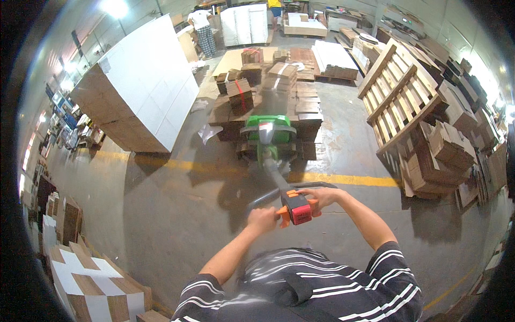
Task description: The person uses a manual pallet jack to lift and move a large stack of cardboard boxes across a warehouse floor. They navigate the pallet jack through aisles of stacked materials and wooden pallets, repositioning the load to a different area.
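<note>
A green pallet truck [268, 129] stands in front of me, its grey tiller arm slanting toward my body. At the tiller's end is a black control head [294, 202] with orange levers and a red front. My left hand [262, 219] is closed on the left side of this handle, by the orange lever. On the opposite side, my right hand [322, 197] grips the handle, fingers wrapped over it. Beyond the truck body sits a load of flat brown cardboard stacks [308, 107], with strapped bundles [240, 95] on top. The forks are hidden under the load.
Left stands a tall white-sided stack [155, 80]. Right, a wooden pallet [399, 96] leans on cardboard piles [437, 161]. A yellow line [348, 179] crosses the concrete floor. Two people [203, 32] stand far back. Cardboard stacks [96, 282] fill the near left.
</note>
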The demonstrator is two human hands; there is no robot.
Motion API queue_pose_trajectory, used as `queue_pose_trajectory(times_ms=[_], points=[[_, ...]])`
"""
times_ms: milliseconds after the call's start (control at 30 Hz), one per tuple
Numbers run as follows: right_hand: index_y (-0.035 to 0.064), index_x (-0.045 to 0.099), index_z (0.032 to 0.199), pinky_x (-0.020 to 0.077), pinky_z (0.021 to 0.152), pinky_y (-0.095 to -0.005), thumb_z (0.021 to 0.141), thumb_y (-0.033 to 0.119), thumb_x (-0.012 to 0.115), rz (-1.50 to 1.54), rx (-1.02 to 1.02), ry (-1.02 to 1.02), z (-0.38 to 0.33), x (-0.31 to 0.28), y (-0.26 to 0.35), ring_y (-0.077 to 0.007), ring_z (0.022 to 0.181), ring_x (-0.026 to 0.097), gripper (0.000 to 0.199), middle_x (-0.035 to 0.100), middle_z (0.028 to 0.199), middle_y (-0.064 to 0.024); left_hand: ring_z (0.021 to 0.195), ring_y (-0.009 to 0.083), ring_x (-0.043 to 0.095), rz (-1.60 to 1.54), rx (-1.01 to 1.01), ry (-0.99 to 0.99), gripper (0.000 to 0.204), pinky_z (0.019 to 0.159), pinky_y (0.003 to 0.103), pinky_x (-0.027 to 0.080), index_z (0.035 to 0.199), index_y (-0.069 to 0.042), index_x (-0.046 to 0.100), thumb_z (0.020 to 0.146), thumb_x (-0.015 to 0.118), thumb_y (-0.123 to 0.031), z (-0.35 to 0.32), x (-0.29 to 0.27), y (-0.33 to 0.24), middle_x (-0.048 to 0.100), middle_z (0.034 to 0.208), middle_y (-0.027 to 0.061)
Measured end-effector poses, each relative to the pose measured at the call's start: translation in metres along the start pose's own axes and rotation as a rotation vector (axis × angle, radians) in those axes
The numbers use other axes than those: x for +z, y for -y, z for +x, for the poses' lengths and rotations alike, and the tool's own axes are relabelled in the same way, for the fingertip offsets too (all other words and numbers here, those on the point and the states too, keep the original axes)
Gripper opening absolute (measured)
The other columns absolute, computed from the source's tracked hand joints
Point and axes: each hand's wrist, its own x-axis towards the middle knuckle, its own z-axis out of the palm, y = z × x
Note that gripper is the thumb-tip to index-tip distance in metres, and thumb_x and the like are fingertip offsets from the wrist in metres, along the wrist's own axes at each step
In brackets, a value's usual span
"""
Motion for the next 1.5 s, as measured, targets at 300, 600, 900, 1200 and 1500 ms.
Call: queue_pose_trajectory(times_ms=[300,600,900,1200,1500], points=[[0.0248,0.021,0.156,0.0433,0.100,-0.0409,0.063,0.030,0.087,-0.004,0.021,-0.018,0.006,0.015,-0.004,-0.0315,0.119,0.060,0.114,0.070,0.118,-0.0133,0.066,0.0369,0.069,0.047,-0.015,0.016,0.023,0.060,0.049,0.054,0.089,-0.010,0.062,0.077,0.067,-0.029,-0.013,-0.002,0.003,0.069,0.072,0.0170],[0.0274,0.037,0.147,0.0494,0.088,-0.0403,0.067,0.042,0.084,-0.228,0.129,-0.162,-0.015,0.034,0.012,-0.0309,0.106,0.066,0.094,0.071,0.110,-0.0126,0.070,0.0332,0.071,0.040,-0.039,-0.001,0.037,0.063,0.046,0.057,0.087,-0.014,0.069,0.081,0.064,-0.050,-0.030,-0.019,-0.007,0.072,0.077,0.0153],[0.0177,0.069,0.096,0.0470,0.084,-0.0440,0.066,0.062,0.076,-0.454,0.333,-0.323,-0.020,0.067,0.013,-0.0286,0.094,0.068,0.054,0.072,0.095,-0.0074,0.072,0.0395,0.069,-0.071,0.059,0.079,0.019,0.064,0.050,0.055,0.088,-0.011,0.063,0.075,0.064,-0.024,-0.040,-0.033,0.003,0.068,0.075,0.0219],[0.0174,0.068,0.096,0.0453,0.086,-0.0465,0.075,0.037,0.073,-0.466,0.511,-0.391,0.009,0.108,0.057,-0.0314,0.094,0.068,0.030,0.072,0.092,-0.0095,0.064,0.0403,0.067,-0.108,0.202,0.089,0.016,0.061,0.051,0.055,0.086,-0.010,0.062,0.075,0.063,-0.022,-0.059,-0.037,0.066,0.066,0.067,0.0208],[0.0204,0.061,0.118,0.0238,0.116,-0.0590,0.062,0.035,0.089,-0.138,0.687,-0.965,0.011,0.170,0.150,-0.0409,0.146,0.019,0.064,0.036,0.152,-0.0134,0.070,0.0399,0.069,-0.209,0.334,0.159,0.022,0.065,0.049,0.056,0.088,-0.006,0.064,0.077,0.064,-0.025,-0.079,-0.088,0.098,0.068,0.074,0.0214]])
